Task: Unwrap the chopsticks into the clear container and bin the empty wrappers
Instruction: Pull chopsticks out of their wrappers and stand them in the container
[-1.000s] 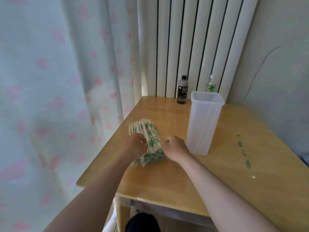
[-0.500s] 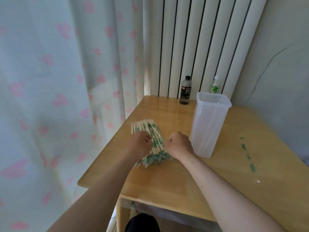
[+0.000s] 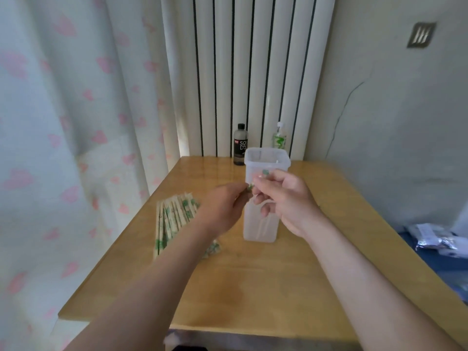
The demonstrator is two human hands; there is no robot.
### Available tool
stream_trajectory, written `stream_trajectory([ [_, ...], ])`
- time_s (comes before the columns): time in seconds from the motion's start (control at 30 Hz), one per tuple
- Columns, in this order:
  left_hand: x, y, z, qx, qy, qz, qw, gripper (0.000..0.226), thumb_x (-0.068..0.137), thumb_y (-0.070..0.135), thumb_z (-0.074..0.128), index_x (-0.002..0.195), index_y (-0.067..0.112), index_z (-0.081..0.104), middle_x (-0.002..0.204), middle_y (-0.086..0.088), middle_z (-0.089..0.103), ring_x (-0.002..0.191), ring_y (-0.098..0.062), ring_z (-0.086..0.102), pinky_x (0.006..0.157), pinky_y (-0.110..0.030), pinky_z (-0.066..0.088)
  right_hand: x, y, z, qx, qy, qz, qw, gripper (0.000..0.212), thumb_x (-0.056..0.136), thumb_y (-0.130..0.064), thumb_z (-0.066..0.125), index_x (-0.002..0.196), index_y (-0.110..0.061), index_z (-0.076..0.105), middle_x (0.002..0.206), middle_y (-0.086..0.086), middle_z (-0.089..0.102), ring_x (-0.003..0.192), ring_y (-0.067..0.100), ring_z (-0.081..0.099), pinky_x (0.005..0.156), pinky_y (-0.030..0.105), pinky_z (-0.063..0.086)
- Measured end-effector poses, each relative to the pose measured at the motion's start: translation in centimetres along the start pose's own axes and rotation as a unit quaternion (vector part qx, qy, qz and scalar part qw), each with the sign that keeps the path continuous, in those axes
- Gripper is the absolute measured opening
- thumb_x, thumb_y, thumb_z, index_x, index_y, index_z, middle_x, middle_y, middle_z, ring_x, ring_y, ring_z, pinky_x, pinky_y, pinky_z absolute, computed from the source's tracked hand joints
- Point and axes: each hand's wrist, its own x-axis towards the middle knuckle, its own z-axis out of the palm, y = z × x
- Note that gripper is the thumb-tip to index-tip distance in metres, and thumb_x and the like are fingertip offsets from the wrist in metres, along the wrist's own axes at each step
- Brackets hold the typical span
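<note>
A light wooden table [image 3: 253, 287] with a glossy top and rounded corners stands in the corner of the room, its far edge against the ribbed wall. At about 9 o'clock on its top, near the left edge, lies a loose pile of wrapped chopsticks [image 3: 172, 221] in pale paper sleeves printed green, running roughly from 6 to 12 o'clock. A tall clear container [image 3: 258, 229] stands upright and lidless just toward 12 o'clock from the middle; at the 12 o'clock edge behind it stand a dark soda bottle [image 3: 240, 145] and, at 1 o'clock, a green-labelled bottle [image 3: 279, 139].
</note>
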Motion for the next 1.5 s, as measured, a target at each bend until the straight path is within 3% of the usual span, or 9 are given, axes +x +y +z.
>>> stream_trajectory([
  [0.17, 2.1, 2.8, 0.3, -0.029, -0.030, -0.014, 0.999, 0.019, 0.100, 0.028, 0.058, 0.101, 0.014, 0.071, 0.086, 0.002, 0.073, 0.080, -0.018, 0.067, 0.069, -0.035, 0.052, 0.3, 0.4, -2.1, -0.096, 0.093, -0.097, 0.986, 0.018, 0.095, -0.016, 0.072, 0.078, -0.011, 0.074, 0.065, 0.005, 0.063, 0.062, 0.023, 0.055, 0.047, 0.033, 0.044],
  [0.27, 2.2, 3.0, 0.4, -0.105, -0.058, -0.065, 0.991, 0.019, 0.101, 0.026, 0.058, 0.099, 0.013, 0.070, 0.084, 0.003, 0.072, 0.078, -0.012, 0.068, 0.071, -0.027, 0.054, 0.5, -0.7, -3.7, -0.029, 0.154, -0.106, 0.982, 0.016, 0.095, -0.016, 0.072, 0.084, -0.005, 0.073, 0.069, 0.005, 0.066, 0.064, 0.019, 0.059, 0.045, 0.032, 0.044],
  [0.37, 1.5, 2.6, 0.8, -0.150, -0.080, -0.110, 0.979, 0.024, 0.104, 0.024, 0.051, 0.087, 0.016, 0.065, 0.074, 0.005, 0.065, 0.062, -0.004, 0.062, 0.060, -0.020, 0.051, 0.6, -1.7, -5.1, 0.056, 0.183, -0.083, 0.978, 0.011, 0.095, -0.012, 0.071, 0.088, -0.004, 0.073, 0.070, 0.001, 0.068, 0.065, 0.012, 0.062, 0.043, 0.028, 0.042],
  [0.57, 1.7, 3.4, 1.1, -0.140, -0.035, -0.081, 0.986, 0.033, 0.104, 0.019, 0.050, 0.073, 0.026, 0.054, 0.062, 0.008, 0.051, 0.054, -0.004, 0.045, 0.052, -0.014, 0.035, 0.5, -0.7, -5.3, 0.152, 0.172, -0.005, 0.973, 0.009, 0.093, -0.008, 0.071, 0.094, 0.001, 0.071, 0.077, 0.008, 0.069, 0.068, 0.017, 0.062, 0.050, 0.029, 0.044],
  [0.73, 2.2, 3.5, 1.1, -0.124, -0.014, -0.049, 0.991, 0.025, 0.104, 0.018, 0.053, 0.081, 0.012, 0.061, 0.060, 0.005, 0.055, 0.050, -0.004, 0.046, 0.050, -0.013, 0.033, 0.7, 0.0, -4.8, 0.186, 0.153, 0.003, 0.971, 0.010, 0.091, -0.008, 0.074, 0.095, 0.001, 0.073, 0.081, 0.011, 0.069, 0.068, 0.020, 0.064, 0.054, 0.028, 0.047],
  [1.07, 2.0, 3.9, 0.9, -0.105, -0.013, -0.060, 0.993, 0.023, 0.103, 0.019, 0.053, 0.082, 0.014, 0.062, 0.062, 0.009, 0.056, 0.053, -0.002, 0.049, 0.052, -0.013, 0.036, 0.3, 0.3, -4.2, 0.200, 0.092, 0.030, 0.975, 0.017, 0.091, -0.007, 0.072, 0.102, 0.007, 0.072, 0.083, 0.016, 0.072, 0.068, 0.020, 0.067, 0.062, 0.028, 0.056],
  [1.2, 2.1, 4.3, 0.8, -0.109, -0.014, -0.060, 0.992, 0.023, 0.104, 0.020, 0.053, 0.083, 0.018, 0.062, 0.062, 0.011, 0.056, 0.055, -0.002, 0.051, 0.053, -0.012, 0.036, 0.1, 0.4, -3.9, 0.187, 0.079, 0.022, 0.979, 0.011, 0.091, -0.004, 0.072, 0.097, 0.005, 0.073, 0.080, 0.015, 0.071, 0.070, 0.020, 0.067, 0.066, 0.029, 0.058],
  [1.37, 2.2, 4.8, 0.8, -0.106, -0.024, -0.060, 0.992, 0.023, 0.104, 0.022, 0.053, 0.083, 0.020, 0.062, 0.063, 0.013, 0.056, 0.057, -0.001, 0.052, 0.054, -0.012, 0.036, 0.2, 0.4, -3.8, 0.123, 0.107, -0.011, 0.987, 0.004, 0.091, 0.000, 0.072, 0.088, 0.003, 0.073, 0.073, 0.012, 0.070, 0.069, 0.021, 0.067, 0.068, 0.033, 0.059],
  [1.5, 2.1, 5.1, 0.4, -0.101, -0.044, -0.061, 0.992, 0.025, 0.105, 0.021, 0.051, 0.090, 0.010, 0.068, 0.064, 0.014, 0.059, 0.058, 0.000, 0.053, 0.055, -0.012, 0.038, 0.3, 0.5, -3.9, 0.118, 0.126, -0.021, 0.985, 0.007, 0.092, 0.001, 0.070, 0.085, 0.002, 0.072, 0.072, 0.013, 0.069, 0.067, 0.021, 0.066, 0.068, 0.033, 0.059],
])
